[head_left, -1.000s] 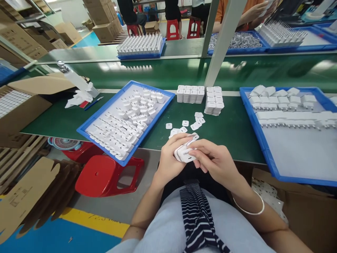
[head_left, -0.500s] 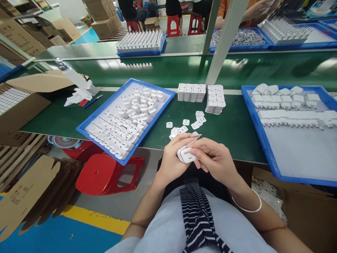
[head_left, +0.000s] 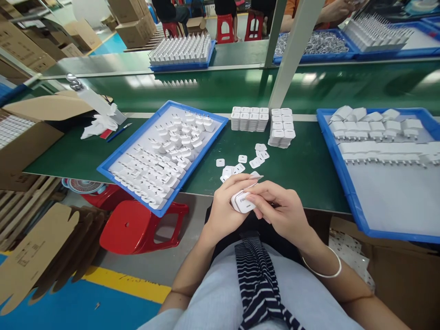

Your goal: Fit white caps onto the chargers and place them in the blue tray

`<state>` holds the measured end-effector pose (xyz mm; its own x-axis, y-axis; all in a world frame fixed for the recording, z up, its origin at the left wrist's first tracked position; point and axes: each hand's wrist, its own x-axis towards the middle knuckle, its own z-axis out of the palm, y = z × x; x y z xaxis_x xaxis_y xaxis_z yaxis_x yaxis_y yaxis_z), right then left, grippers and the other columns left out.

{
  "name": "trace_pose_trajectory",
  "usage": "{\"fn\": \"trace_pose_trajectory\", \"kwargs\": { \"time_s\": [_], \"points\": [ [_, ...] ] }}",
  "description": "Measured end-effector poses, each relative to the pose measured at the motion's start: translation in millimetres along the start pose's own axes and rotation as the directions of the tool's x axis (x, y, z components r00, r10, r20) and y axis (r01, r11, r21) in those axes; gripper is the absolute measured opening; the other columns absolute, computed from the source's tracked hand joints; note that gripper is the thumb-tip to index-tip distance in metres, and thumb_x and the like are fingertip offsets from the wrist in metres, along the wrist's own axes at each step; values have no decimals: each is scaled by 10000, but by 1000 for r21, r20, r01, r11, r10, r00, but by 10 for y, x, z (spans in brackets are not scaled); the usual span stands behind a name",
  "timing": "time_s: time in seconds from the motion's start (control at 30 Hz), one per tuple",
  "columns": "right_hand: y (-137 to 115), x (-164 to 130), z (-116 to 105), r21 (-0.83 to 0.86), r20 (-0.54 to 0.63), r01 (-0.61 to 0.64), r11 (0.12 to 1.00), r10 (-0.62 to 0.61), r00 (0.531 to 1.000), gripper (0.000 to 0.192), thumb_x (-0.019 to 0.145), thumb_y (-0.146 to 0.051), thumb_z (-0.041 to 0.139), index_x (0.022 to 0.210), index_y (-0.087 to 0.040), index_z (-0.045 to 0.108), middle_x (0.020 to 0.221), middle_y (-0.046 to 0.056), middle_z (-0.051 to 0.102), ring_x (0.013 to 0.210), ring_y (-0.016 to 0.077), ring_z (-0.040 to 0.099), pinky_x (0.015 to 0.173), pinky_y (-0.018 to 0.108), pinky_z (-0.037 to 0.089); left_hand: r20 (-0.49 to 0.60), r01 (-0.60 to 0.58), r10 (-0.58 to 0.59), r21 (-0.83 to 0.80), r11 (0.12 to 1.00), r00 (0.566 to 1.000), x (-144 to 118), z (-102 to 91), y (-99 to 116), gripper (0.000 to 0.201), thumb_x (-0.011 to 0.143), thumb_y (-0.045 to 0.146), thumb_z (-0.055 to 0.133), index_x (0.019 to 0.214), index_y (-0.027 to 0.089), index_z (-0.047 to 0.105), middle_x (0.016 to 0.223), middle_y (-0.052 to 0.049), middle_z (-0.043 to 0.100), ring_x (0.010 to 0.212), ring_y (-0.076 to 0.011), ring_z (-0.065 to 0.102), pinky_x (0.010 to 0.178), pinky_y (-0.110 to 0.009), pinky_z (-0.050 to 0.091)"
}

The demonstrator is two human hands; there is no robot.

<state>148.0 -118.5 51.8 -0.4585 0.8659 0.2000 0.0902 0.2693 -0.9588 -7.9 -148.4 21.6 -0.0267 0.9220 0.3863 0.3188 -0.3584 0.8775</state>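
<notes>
While I look down over my lap, my left hand (head_left: 225,208) wraps its fingers around a small white charger (head_left: 242,202), held just off the near edge of the green bench (head_left: 302,169). My right hand (head_left: 282,211) meets it from the other side, fingertips pressed onto the charger's top face, so both hands close on the same piece. Just beyond my knuckles, a scatter of small white square pieces (head_left: 242,165) lies loose on the green surface. To their left sits a blue tray (head_left: 117,158) packed with rows of white plugs, angled over the bench edge above a red stool (head_left: 137,229). On my right, another blue tray (head_left: 338,169) carries white chargers along its far end. Farther back, two neat blocks of stacked white chargers (head_left: 263,121) stand side by side, near a pale upright post (head_left: 292,50).
</notes>
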Motion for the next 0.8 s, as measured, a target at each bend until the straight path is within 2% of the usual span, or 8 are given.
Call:
{"fn": "trace_pose_trajectory", "kwargs": {
  "time_s": [0.3, 0.47, 0.67, 0.8],
  "points": [
    [5, -19, 34, -73, -33, 2, 997, -4, 999, 119, 968, -213, 634, 854, -236, 655, 543, -59, 602, 472, 106, 538, 507, 246, 432, -37, -39, 40, 34, 999, 999, -4, 29, -7, 340, 849, 94, 704, 1161, 220, 747, 1250, -95, 721, 1106, -225, 718, 960, -371, 619],
    [-32, -27, 61, -93, -95, 14, 996, -23, 995, 105, 959, -195, 645, 867, -243, 657, 577, -55, 635, 489, 110, 557, 523, 251, 451, -34, -53, 54, 42, 998, 998, 4, 24, 15, 329, 852, 103, 718, 1162, 209, 743, 1244, -95, 722, 1110, -215, 716, 969, -353, 616],
    [-38, -52, 80, -131, -127, 55, 990, -72, 989, 104, 960, -183, 649, 886, -256, 641, 691, -38, 723, 552, 116, 632, 545, 245, 479, -28, -64, 66, 62, 996, 997, 6, 16, 48, 312, 868, 119, 710, 1163, 213, 741, 1238, -93, 723, 1119, -218, 711, 972, -359, 615],
    [-31, -72, 88, -188, -134, 69, 980, -96, 986, 114, 966, -181, 634, 874, -248, 629, 735, -22, 727, 591, 120, 643, 548, 240, 482, -23, -73, 74, 49, 996, 997, 1, 26, 43, 295, 862, 116, 721, 1143, 201, 746, 1226, -95, 721, 1111, -211, 711, 978, -345, 611]
  ]
}}
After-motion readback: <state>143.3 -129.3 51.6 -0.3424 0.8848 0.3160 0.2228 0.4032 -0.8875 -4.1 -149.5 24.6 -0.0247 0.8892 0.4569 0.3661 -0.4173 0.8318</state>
